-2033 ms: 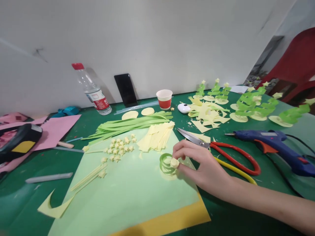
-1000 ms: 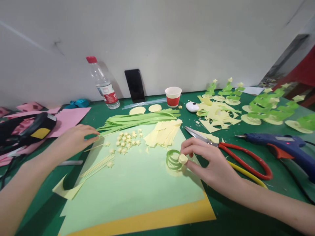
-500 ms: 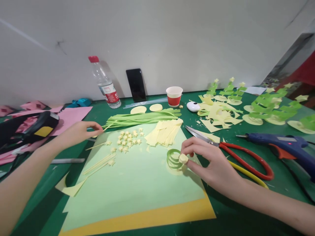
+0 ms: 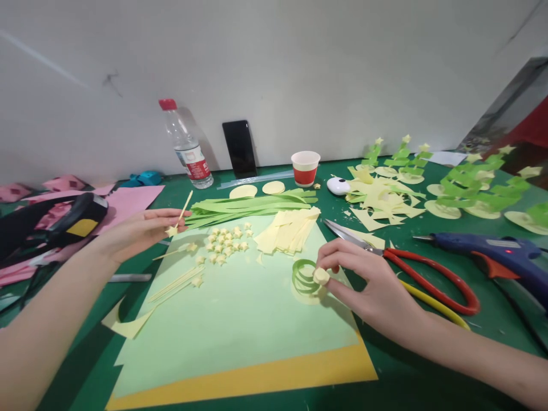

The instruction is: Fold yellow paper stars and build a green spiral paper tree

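My left hand (image 4: 145, 231), at the left of the pale green sheet (image 4: 240, 319), pinches a yellow paper star on a thin strip (image 4: 172, 230), the strip pointing up. In my right hand (image 4: 363, 279) a small pale yellow folded paper piece (image 4: 321, 277) sits between thumb and fingertips. Right beside it a green paper coil (image 4: 298, 278) stands on a yellow paper disc (image 4: 306, 298). Several small folded stars (image 4: 225, 242) lie in a cluster on the sheet. Below them are thin yellow strips (image 4: 173, 284) and another star (image 4: 197, 282).
Green paper strips (image 4: 252, 206) and wider yellow strips (image 4: 289, 231) lie behind. Scissors (image 4: 423, 274) and a glue gun (image 4: 483, 251) lie right. At the back stand a bottle (image 4: 190, 154), a phone (image 4: 240, 149) and a paper cup (image 4: 305, 169). Star-topped green paper pieces (image 4: 466, 182) fill the far right.
My left hand has turned, so the star with its strip now shows upright at the fingers. My right hand holds its place at the coil. The whole view has shifted slightly.
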A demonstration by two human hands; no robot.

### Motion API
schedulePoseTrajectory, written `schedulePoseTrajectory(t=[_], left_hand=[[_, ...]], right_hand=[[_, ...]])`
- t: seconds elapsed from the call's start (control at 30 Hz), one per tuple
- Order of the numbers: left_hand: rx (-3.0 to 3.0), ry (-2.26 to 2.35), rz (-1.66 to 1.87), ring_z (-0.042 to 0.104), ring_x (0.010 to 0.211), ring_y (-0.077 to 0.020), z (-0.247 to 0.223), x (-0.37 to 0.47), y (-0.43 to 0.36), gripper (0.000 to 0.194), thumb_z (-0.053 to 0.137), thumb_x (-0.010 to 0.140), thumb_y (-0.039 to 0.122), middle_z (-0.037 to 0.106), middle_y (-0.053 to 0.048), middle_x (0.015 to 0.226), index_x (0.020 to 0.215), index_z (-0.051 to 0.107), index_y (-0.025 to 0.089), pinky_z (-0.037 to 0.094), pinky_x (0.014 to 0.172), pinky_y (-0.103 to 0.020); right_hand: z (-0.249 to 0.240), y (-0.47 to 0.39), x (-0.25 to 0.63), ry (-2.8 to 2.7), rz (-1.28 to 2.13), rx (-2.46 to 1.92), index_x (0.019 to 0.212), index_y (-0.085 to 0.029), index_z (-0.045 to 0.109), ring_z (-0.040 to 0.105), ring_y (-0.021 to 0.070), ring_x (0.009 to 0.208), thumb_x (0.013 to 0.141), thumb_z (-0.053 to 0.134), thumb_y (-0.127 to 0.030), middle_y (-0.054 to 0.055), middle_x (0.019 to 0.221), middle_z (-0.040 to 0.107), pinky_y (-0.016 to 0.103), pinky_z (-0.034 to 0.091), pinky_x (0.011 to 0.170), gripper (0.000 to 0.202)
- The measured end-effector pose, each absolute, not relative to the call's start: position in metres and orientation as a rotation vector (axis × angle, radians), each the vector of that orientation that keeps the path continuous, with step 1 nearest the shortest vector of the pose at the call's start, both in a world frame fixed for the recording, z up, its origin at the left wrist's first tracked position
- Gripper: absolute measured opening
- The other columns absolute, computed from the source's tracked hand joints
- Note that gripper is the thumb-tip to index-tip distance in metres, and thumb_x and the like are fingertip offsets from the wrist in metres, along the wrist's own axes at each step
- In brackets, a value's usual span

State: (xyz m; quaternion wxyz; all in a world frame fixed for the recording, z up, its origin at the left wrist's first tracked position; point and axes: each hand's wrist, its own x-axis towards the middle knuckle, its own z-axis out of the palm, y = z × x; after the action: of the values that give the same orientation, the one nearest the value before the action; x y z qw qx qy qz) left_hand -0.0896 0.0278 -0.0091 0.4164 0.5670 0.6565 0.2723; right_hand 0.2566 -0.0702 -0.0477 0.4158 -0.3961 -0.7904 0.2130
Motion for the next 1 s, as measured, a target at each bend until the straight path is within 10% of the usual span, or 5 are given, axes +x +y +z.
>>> schedulePoseTrajectory(t=[1.0], left_hand=[[1.54, 1.769, 0.632, 0.057, 0.085, -0.0169, 0.001, -0.085, 0.02, 0.018, 0.054, 0.085, 0.025, 0.056, -0.006, 0.105, 0.099, 0.056, 0.012, 0.051, 0.071, -0.033]], right_hand=[[-0.047, -0.069, 0.256, -2.0, 0.532, -0.997, 0.072, -0.018, 0.054, 0.057, 0.0133, 0.068, 0.078, 0.048, -0.01, 0.004, 0.077, 0.058, 0.024, 0.048, 0.059, 0.012]])
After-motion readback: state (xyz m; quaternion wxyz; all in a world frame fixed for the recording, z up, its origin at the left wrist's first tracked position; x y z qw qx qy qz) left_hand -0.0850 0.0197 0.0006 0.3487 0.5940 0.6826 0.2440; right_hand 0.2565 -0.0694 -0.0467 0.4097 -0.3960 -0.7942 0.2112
